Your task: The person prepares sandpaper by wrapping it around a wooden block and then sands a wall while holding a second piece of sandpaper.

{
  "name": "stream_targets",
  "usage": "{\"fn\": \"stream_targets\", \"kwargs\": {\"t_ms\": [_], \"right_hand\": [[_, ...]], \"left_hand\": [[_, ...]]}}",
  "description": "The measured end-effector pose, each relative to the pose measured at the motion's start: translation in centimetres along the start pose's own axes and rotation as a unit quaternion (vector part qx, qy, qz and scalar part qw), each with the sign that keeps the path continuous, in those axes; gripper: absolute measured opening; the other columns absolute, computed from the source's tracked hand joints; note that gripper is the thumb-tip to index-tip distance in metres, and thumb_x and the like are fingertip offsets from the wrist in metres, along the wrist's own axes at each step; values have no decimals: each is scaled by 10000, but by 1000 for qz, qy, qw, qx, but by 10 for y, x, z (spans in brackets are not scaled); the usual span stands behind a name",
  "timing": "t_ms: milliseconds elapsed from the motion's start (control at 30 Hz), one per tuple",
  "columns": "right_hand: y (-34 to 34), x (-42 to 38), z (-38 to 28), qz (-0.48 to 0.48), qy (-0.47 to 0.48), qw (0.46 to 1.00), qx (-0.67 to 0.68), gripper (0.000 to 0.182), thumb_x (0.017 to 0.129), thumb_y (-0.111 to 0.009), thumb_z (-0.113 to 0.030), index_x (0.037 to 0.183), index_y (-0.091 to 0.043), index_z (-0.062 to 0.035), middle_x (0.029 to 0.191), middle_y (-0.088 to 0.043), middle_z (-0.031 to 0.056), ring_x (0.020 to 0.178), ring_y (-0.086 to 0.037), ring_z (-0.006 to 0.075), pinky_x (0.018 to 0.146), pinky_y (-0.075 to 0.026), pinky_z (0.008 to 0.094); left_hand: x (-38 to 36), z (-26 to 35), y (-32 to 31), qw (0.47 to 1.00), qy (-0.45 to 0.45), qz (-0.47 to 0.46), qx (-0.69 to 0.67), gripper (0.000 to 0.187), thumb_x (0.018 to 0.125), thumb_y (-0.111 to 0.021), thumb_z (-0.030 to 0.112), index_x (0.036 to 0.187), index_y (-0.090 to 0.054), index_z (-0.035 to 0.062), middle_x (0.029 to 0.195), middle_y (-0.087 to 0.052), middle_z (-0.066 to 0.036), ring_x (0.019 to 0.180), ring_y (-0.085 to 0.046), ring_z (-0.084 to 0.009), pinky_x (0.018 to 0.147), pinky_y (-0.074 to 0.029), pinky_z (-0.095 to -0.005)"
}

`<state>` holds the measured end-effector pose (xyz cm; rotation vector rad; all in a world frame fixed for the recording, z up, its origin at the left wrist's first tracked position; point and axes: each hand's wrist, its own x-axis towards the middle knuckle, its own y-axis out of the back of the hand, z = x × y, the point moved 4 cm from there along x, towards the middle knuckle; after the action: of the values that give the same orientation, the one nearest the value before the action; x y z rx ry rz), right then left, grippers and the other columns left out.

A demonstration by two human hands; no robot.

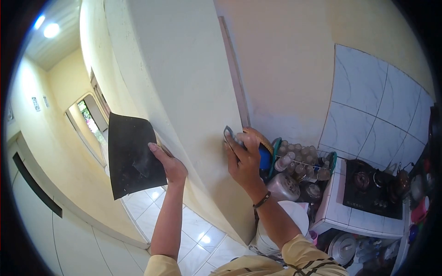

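Observation:
My left hand (172,166) pinches the right side of a stiff-looking black sheet (132,154), thumb across its front and fingers behind. Pale dusty marks show on the sheet, which is held beside the corner of a cream-painted wall (193,96). Against the flat face of that wall, my right hand (244,165) holds a small folded grey piece (228,132) between its fingers. Its material cannot be made out. A dark bracelet (262,199) circles my right wrist.
Right of the wall stand a rack of upturned glasses (301,161), metal pots (283,186) and a white bucket (294,216). Further right, a black gas stove (373,188) sits on a tiled counter (336,216). White floor tiles (195,225) lead into a hallway at left.

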<state>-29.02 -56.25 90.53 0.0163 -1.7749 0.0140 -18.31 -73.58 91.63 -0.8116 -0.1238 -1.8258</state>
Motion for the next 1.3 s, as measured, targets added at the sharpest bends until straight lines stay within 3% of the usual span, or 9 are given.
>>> {"fn": "stream_targets", "kwargs": {"t_ms": [367,567,667,767,900,1000,1100,1200,1300], "right_hand": [[3,6,2,-1,33,999,-18,363,817,-674,-46,1179,-658,-65,967,-545,91,901,-517,278,778,-355,413],[1,17,4,-17,38,999,-32,395,810,-682,-47,1202,-646,-73,972,-548,82,897,-514,280,779,-352,415],[3,5,7,-19,36,998,-38,404,806,-678,-44,1208,-641,-72,977,-559,84,895,-515,285,775,-355,421],[3,12,6,-17,37,999,-28,405,806,-673,-42,1208,-644,-75,969,-558,79,886,-514,279,768,-353,417],[3,23,8,-19,47,998,-36,404,812,-669,-44,1214,-647,-82,955,-552,71,871,-512,265,758,-351,406],[5,1,9,-16,39,998,-42,384,810,-661,-43,1193,-657,-76,963,-562,87,871,-516,265,763,-356,400],[14,-3,13,-24,3,999,-31,336,814,-660,-46,1149,-676,-56,970,-568,106,868,-518,273,771,-362,404],[17,13,24,32,-26,999,-36,302,811,-660,-46,1112,-689,-41,957,-563,114,868,-521,278,785,-368,406],[8,23,33,9,-5,999,-30,297,805,-659,-45,1099,-690,-30,951,-562,120,878,-525,285,796,-374,409]], "left_hand": [[-2,11,-5,999,-21,26,-31,839,998,-185,626,1477,-186,-62,1529,-221,-155,1383,-255,-226,1147,-186,-306],[2,-6,7,996,-45,54,54,825,1002,-199,617,1477,-193,-58,1534,-218,-157,1389,-251,-228,1151,-184,-310],[-1,2,-2,997,-15,73,-9,802,1011,-208,596,1476,-198,-58,1532,-223,-158,1389,-252,-229,1152,-184,-316],[0,-10,6,998,-25,54,14,783,1019,-213,575,1473,-198,-63,1532,-223,-158,1392,-248,-228,1155,-181,-318],[-1,7,-2,995,-23,76,-57,647,1058,-257,451,1473,-224,-43,1511,-264,-130,1355,-316,-219,1136,-221,-299],[2,-2,3,999,-24,29,-24,776,1024,-208,562,1475,-186,-69,1542,-209,-158,1401,-234,-227,1159,-173,-316],[6,-11,8,996,-64,44,43,769,1026,-212,557,1474,-193,-67,1540,-211,-156,1401,-237,-226,1160,-174,-316],[2,3,2,998,-46,38,-22,776,1022,-219,565,1474,-192,-67,1538,-213,-152,1400,-239,-222,1159,-177,-314],[8,-8,7,999,-28,23,-37,779,1020,-222,571,1478,-188,-58,1536,-218,-144,1398,-243,-216,1158,-183,-317]]}}
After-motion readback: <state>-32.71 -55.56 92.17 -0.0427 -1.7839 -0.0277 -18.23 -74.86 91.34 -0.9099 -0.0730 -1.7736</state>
